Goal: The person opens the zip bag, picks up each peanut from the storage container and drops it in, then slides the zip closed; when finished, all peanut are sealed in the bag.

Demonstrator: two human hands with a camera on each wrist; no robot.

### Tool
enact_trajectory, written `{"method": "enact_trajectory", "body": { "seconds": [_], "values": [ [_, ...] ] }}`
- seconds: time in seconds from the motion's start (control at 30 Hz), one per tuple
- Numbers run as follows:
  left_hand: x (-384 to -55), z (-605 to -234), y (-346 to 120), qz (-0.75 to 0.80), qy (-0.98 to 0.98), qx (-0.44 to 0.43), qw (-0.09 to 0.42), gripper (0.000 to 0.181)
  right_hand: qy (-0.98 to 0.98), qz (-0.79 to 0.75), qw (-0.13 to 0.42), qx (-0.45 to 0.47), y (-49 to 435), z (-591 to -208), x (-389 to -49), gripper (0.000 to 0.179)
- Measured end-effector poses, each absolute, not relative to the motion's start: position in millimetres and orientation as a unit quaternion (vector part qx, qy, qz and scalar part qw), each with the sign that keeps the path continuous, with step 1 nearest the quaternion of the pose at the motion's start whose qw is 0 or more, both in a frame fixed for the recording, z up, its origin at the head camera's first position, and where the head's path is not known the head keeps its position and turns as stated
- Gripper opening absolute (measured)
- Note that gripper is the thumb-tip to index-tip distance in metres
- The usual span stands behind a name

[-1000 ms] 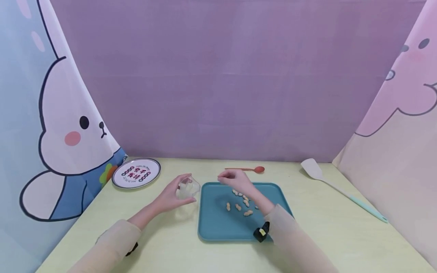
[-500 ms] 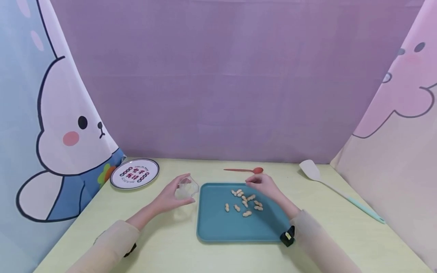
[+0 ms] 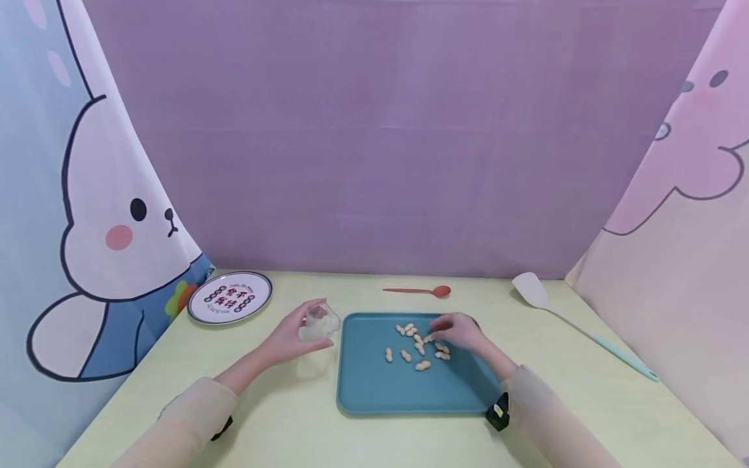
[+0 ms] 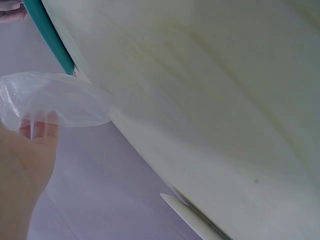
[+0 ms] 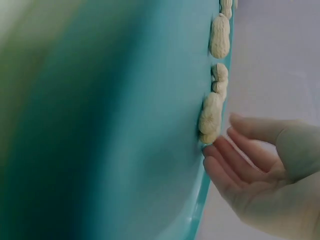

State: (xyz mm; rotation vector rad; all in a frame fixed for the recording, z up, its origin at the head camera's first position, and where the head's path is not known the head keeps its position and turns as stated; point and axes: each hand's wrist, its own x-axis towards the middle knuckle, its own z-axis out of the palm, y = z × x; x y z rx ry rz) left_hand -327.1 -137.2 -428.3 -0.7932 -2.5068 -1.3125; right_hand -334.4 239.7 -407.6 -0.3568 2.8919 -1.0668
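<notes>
My left hand grips a clear plastic bag just left of the blue-green tray. In the left wrist view the bag bulges out past my fingertips. Several unshelled peanuts lie scattered on the tray. Above its back right part is my right hand, fingertips right at a peanut. In the right wrist view, the thumb and bent fingers of that hand stand apart, close beside a peanut.
A white plate with red lettering stands at the back left. Behind the tray lies a red spoon. To the right is a spatula with a mint handle. A purple cloth hangs behind the table.
My right hand has moved right from the tray's back left corner area, then lowered toward the peanuts at back right. The left hand and bag have hardly moved.
</notes>
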Motion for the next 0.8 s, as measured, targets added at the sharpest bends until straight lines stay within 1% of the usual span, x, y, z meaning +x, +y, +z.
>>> {"method": "enact_trajectory", "body": {
  "seconds": [0.2,0.4,0.53,0.63,0.8],
  "values": [
    [-325,-426,-137,-0.446,-0.846,-0.274,0.103,0.082,0.939,-0.325,0.012,-0.111,241,-412,-335,0.021],
    [-323,-426,-138,-0.451,-0.847,-0.267,0.092,0.082,0.945,-0.306,0.004,-0.112,240,-415,-335,0.014],
    [-323,-428,-138,-0.445,-0.849,-0.268,0.099,0.081,0.944,-0.316,-0.002,-0.101,242,-416,-336,0.011],
    [-324,-429,-138,-0.444,-0.848,-0.271,0.101,0.081,0.939,-0.334,-0.012,-0.085,244,-414,-336,0.011],
    [-326,-430,-136,-0.448,-0.845,-0.275,0.101,0.086,0.927,-0.361,-0.046,-0.085,242,-402,-339,0.013]
  ]
}}
